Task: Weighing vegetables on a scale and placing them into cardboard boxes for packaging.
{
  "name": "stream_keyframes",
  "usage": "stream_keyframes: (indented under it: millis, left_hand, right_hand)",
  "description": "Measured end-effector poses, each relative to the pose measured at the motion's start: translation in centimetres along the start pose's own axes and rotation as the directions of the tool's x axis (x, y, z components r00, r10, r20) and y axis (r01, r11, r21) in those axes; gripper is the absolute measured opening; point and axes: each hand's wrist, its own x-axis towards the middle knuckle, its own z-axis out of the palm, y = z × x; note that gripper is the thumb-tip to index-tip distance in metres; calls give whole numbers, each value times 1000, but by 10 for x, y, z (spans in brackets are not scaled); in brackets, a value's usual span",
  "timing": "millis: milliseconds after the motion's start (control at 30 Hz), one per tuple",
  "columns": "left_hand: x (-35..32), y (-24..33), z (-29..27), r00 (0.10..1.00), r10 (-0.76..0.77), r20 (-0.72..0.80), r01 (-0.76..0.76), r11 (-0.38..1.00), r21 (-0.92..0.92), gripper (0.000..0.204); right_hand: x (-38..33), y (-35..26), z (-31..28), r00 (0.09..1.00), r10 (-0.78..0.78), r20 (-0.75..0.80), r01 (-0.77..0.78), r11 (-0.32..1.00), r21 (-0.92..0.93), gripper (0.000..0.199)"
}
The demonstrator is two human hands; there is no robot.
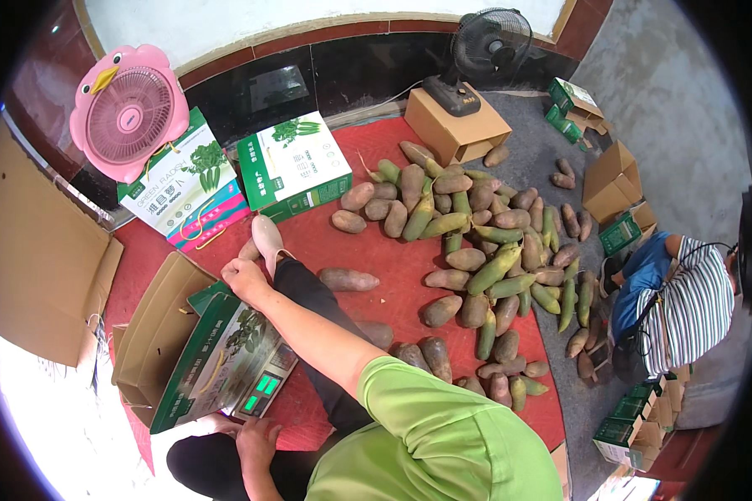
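Head view: the work in hand looks like weighing a packed carton. A green box [213, 359] printed with leafy vegetables lies tilted on a small scale [263, 391], whose green display shows at the near right edge, just left of the person's black-trousered legs. The right hand [244, 280] reaches far forward and to the left on a nearly straight arm from the green sleeve. It rests on the far corner of the green box with knuckles up and fingers curled over the edge. Whether they pinch the cardboard or only steady it cannot be told from here. The left hand [259, 434] lies low and near, just below the scale and beside the knee. Its fingers are spread apart and hold nothing. An open brown carton [154, 321] stands touching the left side of the green box. The person's foot in a pale slipper [267, 238] points to the far side, just beyond the right hand. By my judgement the box is not yet sitting square, so a steady reading calls for lifting the hand's weight off the corner and letting the box rest level on the scale. A large heap of brown and green roots [476, 259] covers the red mat [376, 250] to the right. Two more printed boxes and a pink fan [129, 113] stand far left, and another person in a striped shirt [693, 305] crouches at the far right.
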Motion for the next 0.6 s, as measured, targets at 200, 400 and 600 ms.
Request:
stream_keyframes:
  millis: [200,400,600]
  left_hand:
    - [1,3,-1,1000,-9,5,9,1000,6,22]
    - [0,2,-2,1000,-20,13,20,1000,11,20]
    - [3,5,-1,1000,-9,16,8,999,40,19]
  right_hand:
    - [1,-2,-2,999,36,35,-36,999,13,16]
    - [-6,-11,-3,1000,2,18,-3,1000,17,17]
    - [-3,-7,-7,999,-9,32,7,998,64,18]
